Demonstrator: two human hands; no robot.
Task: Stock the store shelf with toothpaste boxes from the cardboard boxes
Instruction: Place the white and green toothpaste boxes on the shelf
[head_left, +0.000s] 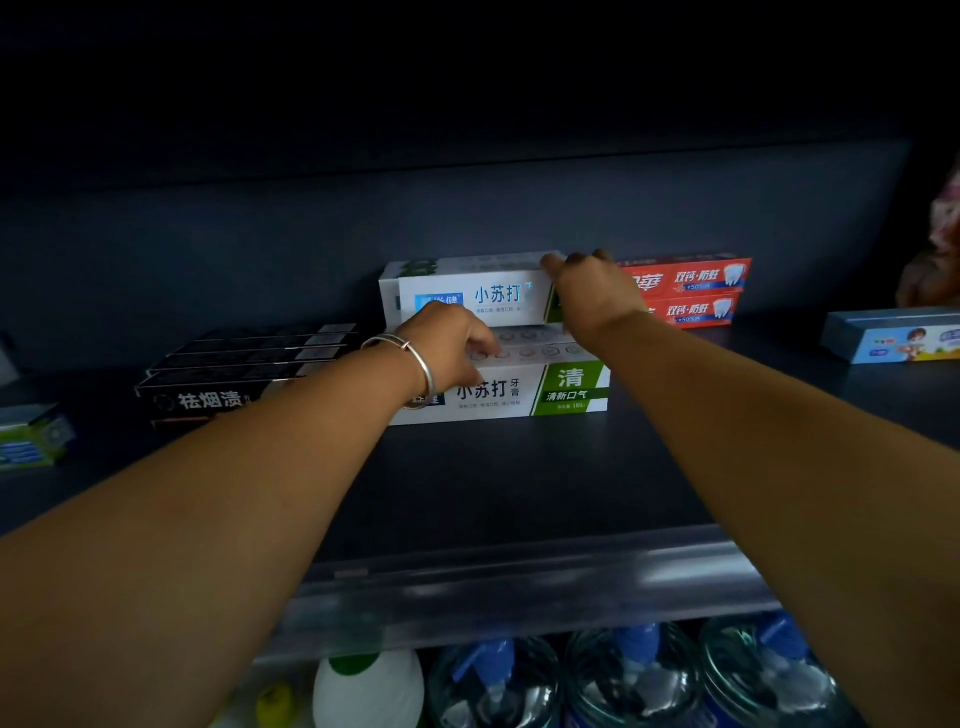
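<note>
Left-hand fingers (480, 345) curled down onto the top of the near white-and-green toothpaste box (519, 389), gripping its far edge. Right hand (592, 291) on the right end of the far white box (467, 291); its fingers bend over the top edge, the grip itself hidden behind the hand. Both boxes lie lengthwise mid-shelf (493, 483): white, blue characters, green panel at right. Red boxes (696, 296) stacked just right of them, black boxes (244, 364) in rows to the left. Silver bangle (410, 358) on left wrist. Water bottles (623, 680) below, blurred.
</note>
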